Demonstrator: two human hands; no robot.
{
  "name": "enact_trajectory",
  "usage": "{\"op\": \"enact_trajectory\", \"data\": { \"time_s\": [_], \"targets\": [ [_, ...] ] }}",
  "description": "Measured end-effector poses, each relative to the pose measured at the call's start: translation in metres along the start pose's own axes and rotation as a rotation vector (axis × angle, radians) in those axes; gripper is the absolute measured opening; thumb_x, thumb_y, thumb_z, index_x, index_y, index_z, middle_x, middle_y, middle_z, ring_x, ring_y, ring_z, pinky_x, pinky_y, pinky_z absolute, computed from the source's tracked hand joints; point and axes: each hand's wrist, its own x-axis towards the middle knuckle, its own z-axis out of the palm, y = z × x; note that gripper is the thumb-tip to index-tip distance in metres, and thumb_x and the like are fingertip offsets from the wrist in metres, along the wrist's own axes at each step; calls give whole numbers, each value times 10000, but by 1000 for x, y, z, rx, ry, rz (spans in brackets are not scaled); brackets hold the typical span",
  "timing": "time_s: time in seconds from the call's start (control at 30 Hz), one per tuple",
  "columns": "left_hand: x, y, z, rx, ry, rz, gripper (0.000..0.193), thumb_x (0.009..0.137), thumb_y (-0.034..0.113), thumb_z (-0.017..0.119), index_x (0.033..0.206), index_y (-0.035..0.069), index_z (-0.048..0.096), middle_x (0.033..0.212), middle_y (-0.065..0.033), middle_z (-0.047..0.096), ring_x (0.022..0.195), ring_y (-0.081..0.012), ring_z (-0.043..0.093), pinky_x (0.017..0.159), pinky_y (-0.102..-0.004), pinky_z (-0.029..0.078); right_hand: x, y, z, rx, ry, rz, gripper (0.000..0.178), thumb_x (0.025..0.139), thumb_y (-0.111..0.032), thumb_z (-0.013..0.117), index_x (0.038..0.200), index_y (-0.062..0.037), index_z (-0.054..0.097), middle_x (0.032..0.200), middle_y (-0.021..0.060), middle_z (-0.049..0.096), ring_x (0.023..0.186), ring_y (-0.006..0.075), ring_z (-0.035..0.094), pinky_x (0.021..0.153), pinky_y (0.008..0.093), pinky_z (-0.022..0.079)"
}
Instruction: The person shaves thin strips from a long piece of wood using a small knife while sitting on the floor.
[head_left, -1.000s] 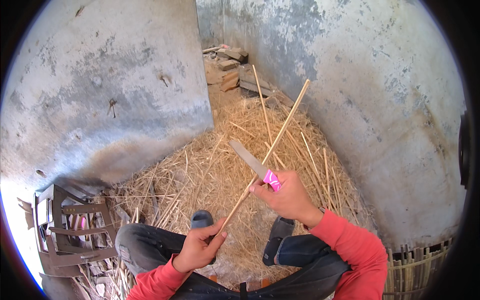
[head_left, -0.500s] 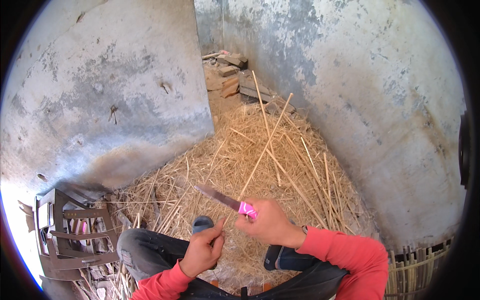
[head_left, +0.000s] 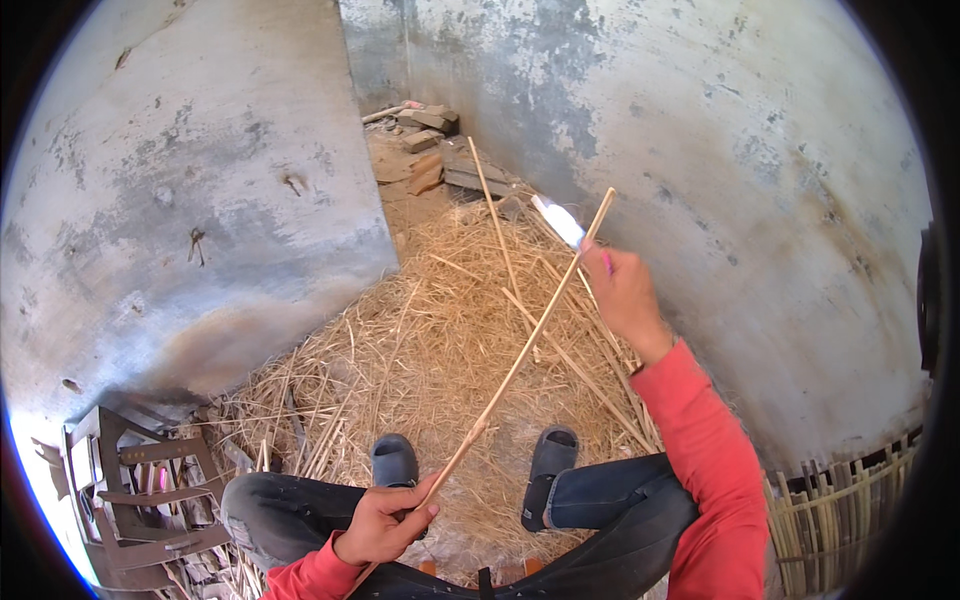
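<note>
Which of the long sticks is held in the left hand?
The stick slanting up from the left hand to the right hand, which holds the knife. The other sticks lie on the pale pile, in neither hand.

Left wall (head_left: pixel 250 150): grey-white plaster, mottled and pitted; brown stain (head_left: pixel 225 345) low down.
Right wall (head_left: pixel 720 230): blue-grey plaster, flaking; brown streaks (head_left: pixel 845 215) toward outer side.
Rear corner (head_left: pixel 408 60): block pile (head_left: pixel 425 120) on brown ground (head_left: pixel 393 200).
Floor (head_left: pixel 490 495): pale, largely covered by straw-coloured shavings (head_left: pixel 430 310).
Slatted furniture frame (head_left: pixel 160 452): dark brown, lower left; exact type unclear.
Slatted basket (head_left: pixel 830 510): lower right, beside right wall.
Light: bright glare (head_left: pixel 38 490), lower-left edge.
</note>
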Motion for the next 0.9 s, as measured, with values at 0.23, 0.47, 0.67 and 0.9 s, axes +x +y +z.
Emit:
{"op": "enact_trajectory", "data": {
  "time_s": [0.23,0.47,0.67,0.9],
  "targets": [
    [-2,2,0,23,-18,63,439,970,1,670,1397,-65,589,684,31,566,611,-17,478,551,-220,401,9,5,-17,-34,46,150,637,1057,-456,529,666,44,584,510,172,444,460,274,396,501,454,362],
    [5,19,-1,32,89,26,399,986,-7,647,1384,-25,622,695,61,566,601,0,476,511,-213,382,-44,-57,25,94,-258,-1,577,1053,-426,543,718,35,628,532,173,416,479,290,422,495,448,339],
    [12,19,-1,22,158,17,401,989,-11,642,1389,-25,618,701,66,561,589,8,467,501,-197,360,-83,-90,45,205,-466,-2,544,1054,-410,534,775,34,675,544,235,505,475,392,536,488,464,388],
    [9,25,-5,-323,117,-87,447,995,-33,629,1437,16,589,696,54,541,538,-4,435,464,-208,339,-82,-101,42,349,-570,81,499,1033,-394,605,760,22,643,506,135,489,437,237,475,463,407,365]
  ]
}}
